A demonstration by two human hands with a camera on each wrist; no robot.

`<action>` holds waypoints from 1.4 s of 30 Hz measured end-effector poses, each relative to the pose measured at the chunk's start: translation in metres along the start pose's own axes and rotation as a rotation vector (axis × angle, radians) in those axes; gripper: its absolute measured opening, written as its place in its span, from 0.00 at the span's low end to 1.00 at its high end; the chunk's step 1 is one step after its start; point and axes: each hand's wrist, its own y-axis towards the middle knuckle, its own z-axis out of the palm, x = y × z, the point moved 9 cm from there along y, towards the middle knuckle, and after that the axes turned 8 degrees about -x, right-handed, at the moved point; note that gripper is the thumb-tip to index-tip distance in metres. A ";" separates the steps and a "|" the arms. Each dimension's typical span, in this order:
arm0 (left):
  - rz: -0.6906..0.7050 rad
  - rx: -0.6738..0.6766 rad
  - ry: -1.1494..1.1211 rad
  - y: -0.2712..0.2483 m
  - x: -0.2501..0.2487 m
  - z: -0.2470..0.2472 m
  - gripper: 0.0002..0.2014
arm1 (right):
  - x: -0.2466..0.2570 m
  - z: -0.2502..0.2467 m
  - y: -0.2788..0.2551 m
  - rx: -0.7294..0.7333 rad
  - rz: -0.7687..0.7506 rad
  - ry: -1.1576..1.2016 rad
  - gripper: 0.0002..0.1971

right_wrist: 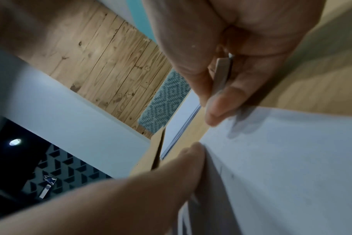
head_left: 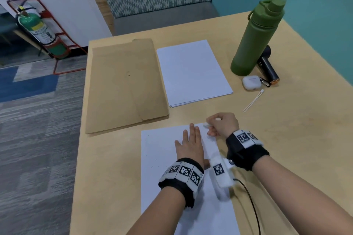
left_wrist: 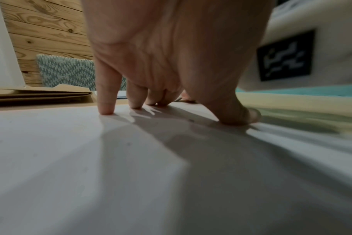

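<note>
A person's left grip lies open and palm down, fingers straight and slightly spread. It presses a smooth white sheet of paper flat on the pale wood-grain surface. The left wrist view shows the fingertips and thumb touching the paper.

The right grip, fingers curled, pinches a small, flat, off-white eraser between thumb and fingers. It holds the eraser at the sheet's far right corner, just beyond the left fingertips; whether the eraser touches the paper cannot be told. The sheet lies at the near edge of the surface, with faint dark specks on its left half.

Beyond it, matte tan envelopes lie stacked beside a neat rectangular stack of white paper. To the right stands a tall olive-green cylindrical bottle with a screw cap and carry loop. A dark cylindrical device lies behind the bottle. Near it are a rounded white earbud case and a thin pale cord loop. Black wrist bands carry white tiles printed with square patterns.
</note>
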 end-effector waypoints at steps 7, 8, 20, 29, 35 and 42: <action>0.003 -0.016 0.021 0.001 0.000 -0.001 0.49 | -0.005 0.002 -0.003 0.057 -0.006 -0.024 0.07; -0.001 -0.025 0.024 0.001 0.000 -0.002 0.47 | 0.001 0.002 0.002 0.021 -0.027 -0.009 0.06; 0.012 -0.046 0.029 0.002 0.001 -0.001 0.51 | 0.005 0.010 0.007 0.136 0.023 -0.039 0.07; 0.038 -0.146 -0.243 0.004 0.029 -0.014 0.47 | -0.001 0.002 -0.013 0.263 0.049 0.122 0.01; 0.055 -0.110 -0.185 0.004 0.027 0.003 0.56 | -0.011 0.023 -0.038 0.421 0.041 -0.142 0.03; 0.037 -0.096 -0.186 0.004 0.029 0.005 0.56 | 0.010 0.019 -0.005 0.097 -0.049 -0.002 0.05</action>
